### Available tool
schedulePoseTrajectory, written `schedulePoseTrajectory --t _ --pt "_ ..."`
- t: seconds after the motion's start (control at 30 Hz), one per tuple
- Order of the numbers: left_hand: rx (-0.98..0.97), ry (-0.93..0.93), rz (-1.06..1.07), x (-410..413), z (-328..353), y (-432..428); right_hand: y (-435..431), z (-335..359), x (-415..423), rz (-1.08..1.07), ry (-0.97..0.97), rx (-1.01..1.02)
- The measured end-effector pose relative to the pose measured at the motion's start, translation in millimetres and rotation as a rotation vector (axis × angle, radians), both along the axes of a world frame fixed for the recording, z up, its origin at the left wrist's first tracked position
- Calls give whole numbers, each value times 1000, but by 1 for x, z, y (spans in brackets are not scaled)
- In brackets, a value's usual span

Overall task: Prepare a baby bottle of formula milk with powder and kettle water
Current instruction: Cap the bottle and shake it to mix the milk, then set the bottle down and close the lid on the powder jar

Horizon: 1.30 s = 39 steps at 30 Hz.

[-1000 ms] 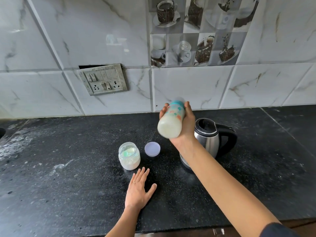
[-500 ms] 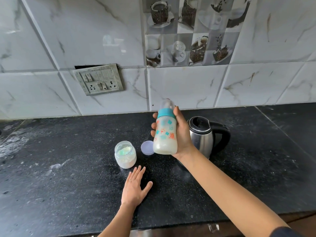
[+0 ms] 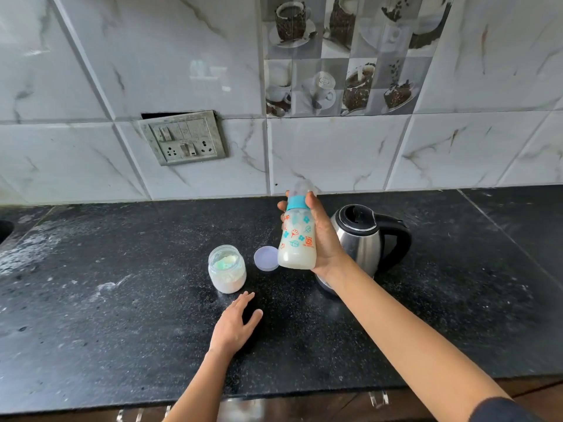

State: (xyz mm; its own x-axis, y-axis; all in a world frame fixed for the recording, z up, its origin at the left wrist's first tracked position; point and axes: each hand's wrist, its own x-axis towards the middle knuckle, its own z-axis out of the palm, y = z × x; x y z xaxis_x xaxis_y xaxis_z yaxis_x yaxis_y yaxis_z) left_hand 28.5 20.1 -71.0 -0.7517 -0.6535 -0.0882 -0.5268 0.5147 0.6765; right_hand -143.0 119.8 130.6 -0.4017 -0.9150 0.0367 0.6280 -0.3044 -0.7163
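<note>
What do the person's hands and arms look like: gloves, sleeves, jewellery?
No gloves: the left hand and the right hand are bare, with no rings, watch or wristband visible. Both forearms are uncovered. A dark sleeve shows on the right arm at the frame's bottom corner; the left arm is bare as far as the frame shows.

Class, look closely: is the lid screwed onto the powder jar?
No: the powder jar stands open, and its lid lies on the counter beside it.

Teal-collared baby bottle [image 3: 297,239] with orange-and-teal prints; black speckled counter [image 3: 122,315]; silver-and-black kettle [image 3: 365,236].
</note>
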Motion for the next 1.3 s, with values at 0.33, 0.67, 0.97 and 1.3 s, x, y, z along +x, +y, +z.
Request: schedulePoseTrajectory --t 0.33,0.67,0.97,1.3 --pt "54 264 436 27 11 -16 -4 -35 -11 -148 378 177" --pt "144 252 433 35 19 -39 -8 -80 -34 23 910 518" --pt "147 221 397 36 18 -53 -7 -110 -45 243 1122 709" --pt "206 225 373 28 18 -60 -13 -95 -59 404 1238 828"
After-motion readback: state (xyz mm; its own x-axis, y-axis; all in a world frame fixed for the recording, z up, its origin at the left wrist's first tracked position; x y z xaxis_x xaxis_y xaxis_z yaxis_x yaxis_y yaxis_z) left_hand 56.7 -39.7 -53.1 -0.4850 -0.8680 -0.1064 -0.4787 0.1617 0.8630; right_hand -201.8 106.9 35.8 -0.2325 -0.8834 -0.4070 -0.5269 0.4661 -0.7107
